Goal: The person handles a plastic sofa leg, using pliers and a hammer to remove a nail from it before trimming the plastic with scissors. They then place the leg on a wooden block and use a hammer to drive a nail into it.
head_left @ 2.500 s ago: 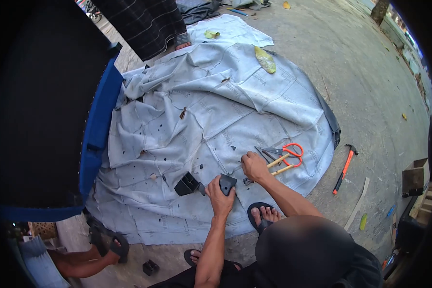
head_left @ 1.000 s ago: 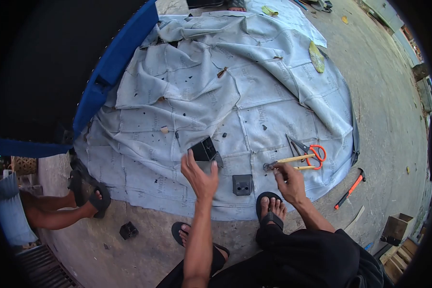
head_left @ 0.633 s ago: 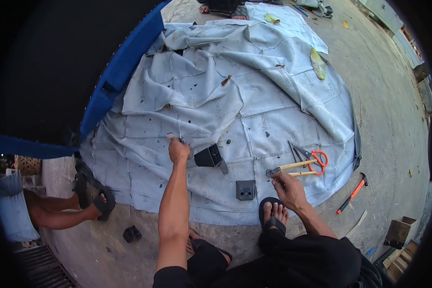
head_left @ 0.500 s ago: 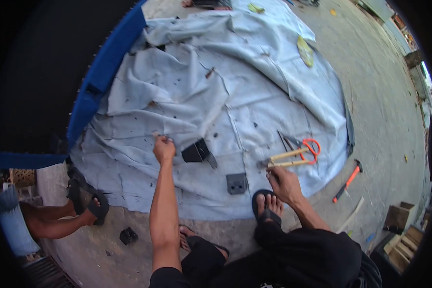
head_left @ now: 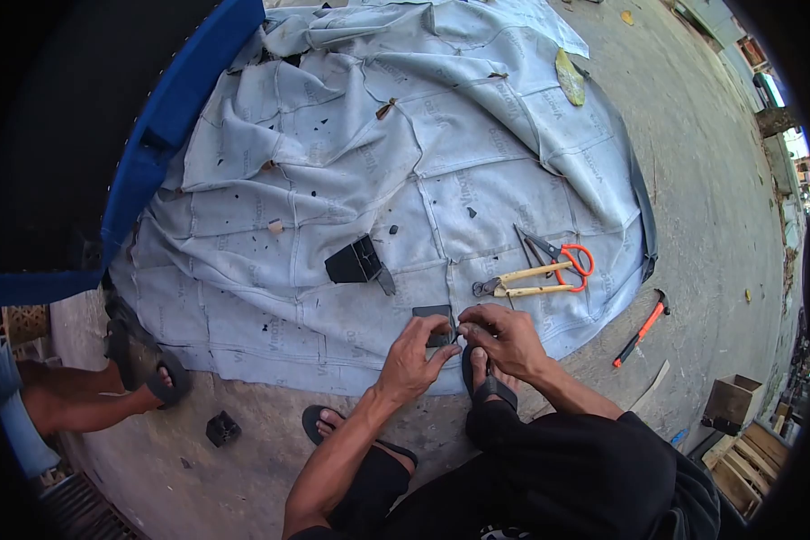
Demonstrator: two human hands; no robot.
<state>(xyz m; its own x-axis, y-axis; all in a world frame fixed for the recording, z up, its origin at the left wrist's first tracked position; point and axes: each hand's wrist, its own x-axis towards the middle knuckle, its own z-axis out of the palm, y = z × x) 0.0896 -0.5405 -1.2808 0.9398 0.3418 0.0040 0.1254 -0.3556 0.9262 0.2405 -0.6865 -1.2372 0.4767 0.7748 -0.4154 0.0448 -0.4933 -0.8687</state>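
Observation:
My left hand (head_left: 414, 358) is curled, thumb and fingers bent toward my right hand, over the near edge of the pale cloth. My right hand (head_left: 504, 340) meets it with thumb and forefinger pinched together. Whatever small thing lies at the fingertips is too small to make out. Behind my left hand lies a flat black square piece (head_left: 430, 312), partly hidden by the fingers. A black tapered plastic pot-like piece (head_left: 353, 261) rests farther left. Beyond my right hand are cutters with pale yellow handles (head_left: 533, 281) and orange-handled scissors (head_left: 578, 263).
The wrinkled pale cloth (head_left: 477, 180) carries dark scraps, a tan bit (head_left: 275, 227) and a leaf (head_left: 569, 79). An orange-and-black hammer (head_left: 641, 333) lies on the concrete at right. Another person's sandalled foot (head_left: 166, 382) is at left, near a black plastic piece (head_left: 223, 429).
My left hand has come back from the far left, beside the tan bit, to meet my right hand. My right hand has moved slightly left. The view has shifted a little.

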